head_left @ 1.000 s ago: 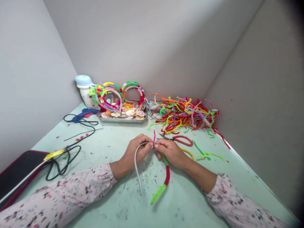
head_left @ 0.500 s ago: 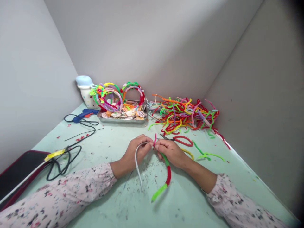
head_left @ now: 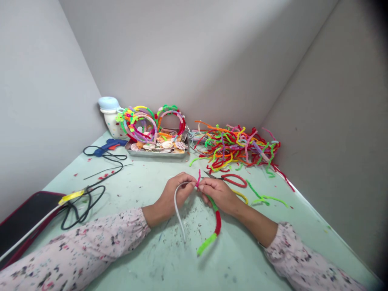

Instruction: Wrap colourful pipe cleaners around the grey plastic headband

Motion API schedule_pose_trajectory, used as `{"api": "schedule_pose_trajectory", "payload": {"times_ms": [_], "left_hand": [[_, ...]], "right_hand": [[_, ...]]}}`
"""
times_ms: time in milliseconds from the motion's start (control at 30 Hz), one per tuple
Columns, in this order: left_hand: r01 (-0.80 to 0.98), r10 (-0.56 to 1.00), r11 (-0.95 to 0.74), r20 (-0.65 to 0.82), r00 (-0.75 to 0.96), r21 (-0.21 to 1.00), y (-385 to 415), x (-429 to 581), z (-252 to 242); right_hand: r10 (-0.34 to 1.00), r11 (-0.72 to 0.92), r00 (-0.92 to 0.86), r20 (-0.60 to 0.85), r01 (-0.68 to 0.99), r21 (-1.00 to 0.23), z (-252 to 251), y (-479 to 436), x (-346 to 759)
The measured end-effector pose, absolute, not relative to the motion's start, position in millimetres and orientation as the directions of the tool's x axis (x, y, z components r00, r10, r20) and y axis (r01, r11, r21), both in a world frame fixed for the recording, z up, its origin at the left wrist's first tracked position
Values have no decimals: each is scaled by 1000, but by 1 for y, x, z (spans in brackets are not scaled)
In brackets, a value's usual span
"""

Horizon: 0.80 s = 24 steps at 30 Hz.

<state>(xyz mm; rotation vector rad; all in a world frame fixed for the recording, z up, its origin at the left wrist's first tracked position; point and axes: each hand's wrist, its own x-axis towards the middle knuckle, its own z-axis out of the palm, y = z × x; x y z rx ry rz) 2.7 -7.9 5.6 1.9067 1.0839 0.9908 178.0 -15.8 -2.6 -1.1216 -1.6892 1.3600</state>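
"Band (head_left: 218, 223) first: where is it sitting?"

"It's arching between the two hands, above the pale green table (head_left: 169, 266). Its bare grey side is hanging down below the left hand (head_left: 174, 197), and its side wrapped in green and red is curving out below the right hand (head_left: 220, 197)."

"What are the fingers doing?"

"The left thumb and forefinger are pinching the bare part near the top of the arch. The right thumb and fingers are gripping the band just beside them. A pink strip (head_left: 199, 176) is poking up between the fingertips; its lower part is hiding behind them."

"And around them?"

"Red-handled scissors (head_left: 224, 176) are lying just beyond the right hand. Farther back, a metal tray (head_left: 156, 154) is holding shells (head_left: 167, 144), and a heap of coloured strips (head_left: 236, 149) is spreading beside it."
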Motion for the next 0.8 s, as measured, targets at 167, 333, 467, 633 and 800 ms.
{"api": "schedule_pose_trajectory", "payload": {"times_ms": [167,333,467,633,800], "left_hand": [[377,880,-437,301,368,817,-9,3,10],[348,895,-400,279,349,848,-7,4,5],[288,911,-336,233,339,897,-6,3,-1],[277,900,-361,255,354,890,-8,2,2],[307,897,-381,268,352,872,-9,3,9]], "right_hand": [[919,63,-393,-20,197,-978,-3,-16,178],[919,80,-393,-2,193,-978,-5,-14,179],[922,44,-386,-31,184,-982,-6,-14,179],[917,59,-398,-21,186,-981,-7,-14,179],[914,62,-406,-18,183,-981,-6,-15,179]]}}
